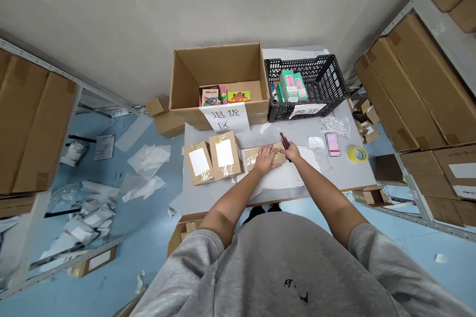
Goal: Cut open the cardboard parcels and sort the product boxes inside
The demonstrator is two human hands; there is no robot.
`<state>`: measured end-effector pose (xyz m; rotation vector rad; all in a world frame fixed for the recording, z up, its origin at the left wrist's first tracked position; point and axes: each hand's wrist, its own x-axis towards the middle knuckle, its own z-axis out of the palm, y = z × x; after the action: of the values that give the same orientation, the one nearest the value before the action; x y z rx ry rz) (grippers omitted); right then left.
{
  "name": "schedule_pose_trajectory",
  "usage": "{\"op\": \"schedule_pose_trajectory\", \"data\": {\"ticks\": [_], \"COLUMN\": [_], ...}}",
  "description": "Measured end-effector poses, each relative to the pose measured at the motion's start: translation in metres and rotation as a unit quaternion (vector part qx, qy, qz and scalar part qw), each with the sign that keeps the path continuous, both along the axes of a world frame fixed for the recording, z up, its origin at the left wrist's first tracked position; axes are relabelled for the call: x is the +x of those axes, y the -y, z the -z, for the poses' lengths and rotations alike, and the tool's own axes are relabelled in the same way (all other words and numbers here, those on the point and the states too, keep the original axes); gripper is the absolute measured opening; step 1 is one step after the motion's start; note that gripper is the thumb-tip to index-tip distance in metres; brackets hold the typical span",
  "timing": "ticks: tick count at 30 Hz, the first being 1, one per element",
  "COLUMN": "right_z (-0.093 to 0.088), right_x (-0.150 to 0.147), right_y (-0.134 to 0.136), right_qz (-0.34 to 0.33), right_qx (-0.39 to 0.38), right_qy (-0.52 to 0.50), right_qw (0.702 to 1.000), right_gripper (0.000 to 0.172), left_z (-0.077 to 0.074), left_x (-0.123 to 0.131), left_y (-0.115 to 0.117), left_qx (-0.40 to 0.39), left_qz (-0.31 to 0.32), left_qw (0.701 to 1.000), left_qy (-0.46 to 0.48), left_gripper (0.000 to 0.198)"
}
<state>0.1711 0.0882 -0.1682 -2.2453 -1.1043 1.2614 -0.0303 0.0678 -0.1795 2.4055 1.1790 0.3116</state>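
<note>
My left hand (265, 158) lies flat, fingers spread, on top of a small taped cardboard parcel (253, 156) resting on a white mailer bag (282, 177) on the grey table (208, 193). My right hand (292, 151) is closed round a red and black utility knife (284, 141), its tip at the parcel's right end. Two more small parcels with white labels (199, 162) (224, 154) stand just left of the one under my hands.
An open cardboard box (219, 67) holding colourful items and a black plastic crate (308, 74) with green-pink packs sit at the table's back. Yellow tape roll (357, 154), pink packs (332, 143) and plastic wrap lie right. Shelves of cartons flank both sides; paper litters the blue floor.
</note>
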Motion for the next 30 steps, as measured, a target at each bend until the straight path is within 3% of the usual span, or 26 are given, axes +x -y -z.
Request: {"op": "schedule_pose_trajectory", "data": {"ticks": [4,9,13,17,24,30], "right_z": [-0.001,-0.014,-0.026,-0.029,-0.021,-0.024], "right_x": [-0.003,0.011,0.035,0.045,0.034,0.026], "right_y": [-0.001,0.018,0.062,0.098,0.099,0.109], "right_qz": [0.011,0.049,0.024,-0.026,-0.009,0.012], "right_qx": [0.0,0.033,0.079,0.062,0.057,0.042], "right_qy": [0.022,-0.146,-0.209,-0.221,-0.208,-0.242], "right_qw": [1.0,0.988,0.974,0.973,0.976,0.969], "right_gripper": [0.043,0.051,0.061,0.079,0.079,0.09], "left_z": [-0.009,-0.024,-0.029,-0.027,-0.024,-0.025], "left_x": [0.008,0.024,0.03,0.03,0.025,0.023], "left_y": [-0.001,-0.01,-0.006,-0.001,-0.009,-0.004], "left_qx": [-0.025,-0.048,-0.041,-0.027,-0.039,-0.034], "left_qz": [-0.011,-0.026,-0.012,0.002,0.026,0.033], "left_qw": [0.999,0.996,0.994,0.992,0.991,0.993], "left_qy": [-0.027,-0.077,-0.105,-0.124,-0.123,-0.11], "left_gripper": [0.061,0.043,0.056,0.069,0.059,0.054]}}
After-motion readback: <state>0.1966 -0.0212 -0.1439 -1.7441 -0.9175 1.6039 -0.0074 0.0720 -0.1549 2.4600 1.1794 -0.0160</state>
